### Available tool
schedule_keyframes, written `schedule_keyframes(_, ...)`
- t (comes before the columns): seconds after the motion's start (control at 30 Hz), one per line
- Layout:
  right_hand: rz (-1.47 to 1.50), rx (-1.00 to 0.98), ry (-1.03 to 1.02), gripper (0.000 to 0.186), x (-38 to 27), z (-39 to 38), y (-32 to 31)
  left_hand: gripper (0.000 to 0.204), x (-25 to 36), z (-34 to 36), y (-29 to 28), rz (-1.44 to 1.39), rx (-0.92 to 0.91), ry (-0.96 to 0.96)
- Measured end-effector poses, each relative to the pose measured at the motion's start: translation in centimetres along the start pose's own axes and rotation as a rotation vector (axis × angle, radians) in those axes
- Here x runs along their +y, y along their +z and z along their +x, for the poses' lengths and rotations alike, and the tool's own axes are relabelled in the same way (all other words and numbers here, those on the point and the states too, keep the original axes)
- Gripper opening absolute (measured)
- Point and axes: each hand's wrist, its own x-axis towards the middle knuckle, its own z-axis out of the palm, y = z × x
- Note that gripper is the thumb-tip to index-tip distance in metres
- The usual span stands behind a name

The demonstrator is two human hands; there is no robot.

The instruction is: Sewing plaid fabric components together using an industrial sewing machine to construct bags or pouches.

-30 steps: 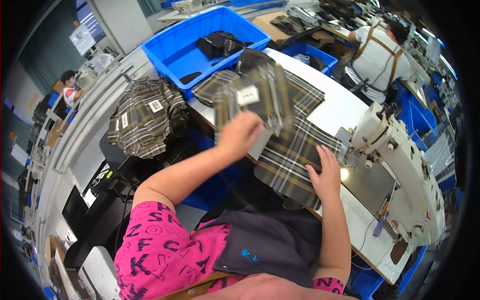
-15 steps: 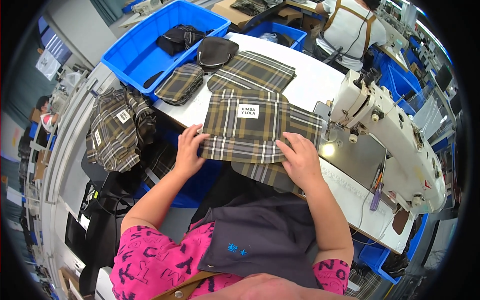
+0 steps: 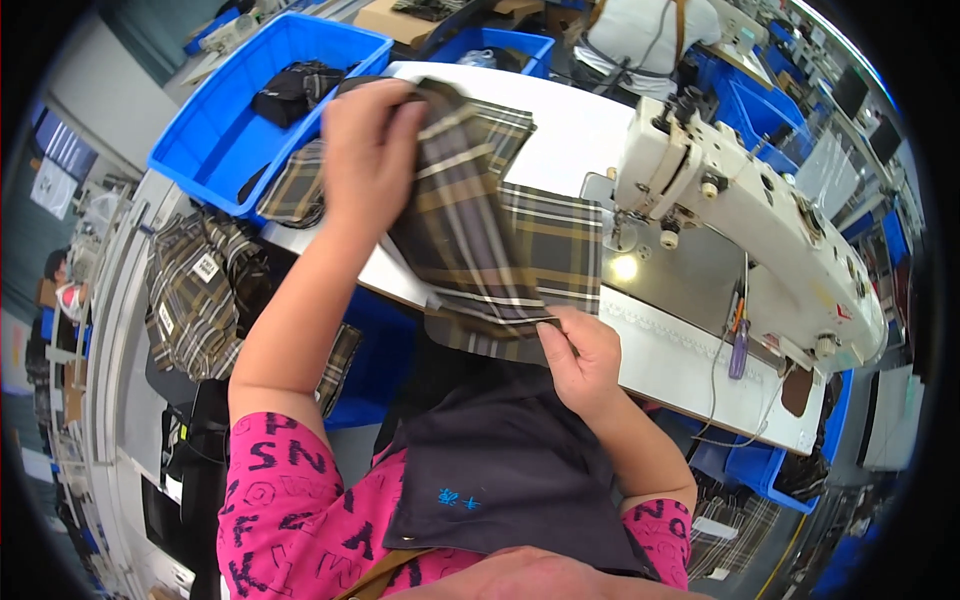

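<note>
A plaid fabric panel (image 3: 455, 200) in brown, black and white is lifted and tilted, blurred by motion. My left hand (image 3: 370, 150) is closed round its far upper edge, with some fingertips hidden behind the cloth. At the near right corner, my right hand (image 3: 583, 362) pinches the panel between thumb and fingers. A second plaid piece (image 3: 560, 250) lies flat beneath it, beside the sewing machine (image 3: 740, 220). Another plaid piece (image 3: 490, 345) hangs over the table's front edge. Behind the raised panel, a further plaid piece (image 3: 515, 125) shows in part.
A blue bin (image 3: 215, 135) with a black bundle (image 3: 295, 92) stands at the far left, beside a plaid stack (image 3: 297, 185). Plaid bags (image 3: 195, 290) hang left of the white table (image 3: 575, 145). A purple screwdriver (image 3: 738, 350) lies right. A person in white (image 3: 640, 45) sits beyond.
Both hands have gripped the panel that lay flat. My left hand has raised its left side up and away, turning its label out of sight. The whole view has shifted slightly.
</note>
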Motion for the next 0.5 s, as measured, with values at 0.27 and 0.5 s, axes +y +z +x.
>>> schedule_keyframes(0.27,0.63,0.089,1.015,0.027,0.6,-8.2,-0.8,0.016,2.2,-11.0,17.4,0.046,-0.752,-0.139)
schedule_keyframes(0.5,0.138,-0.038,0.789,0.019,2.5,-15.6,0.3,0.022,6.5,-12.5,14.5,-0.147,-0.884,-0.037)
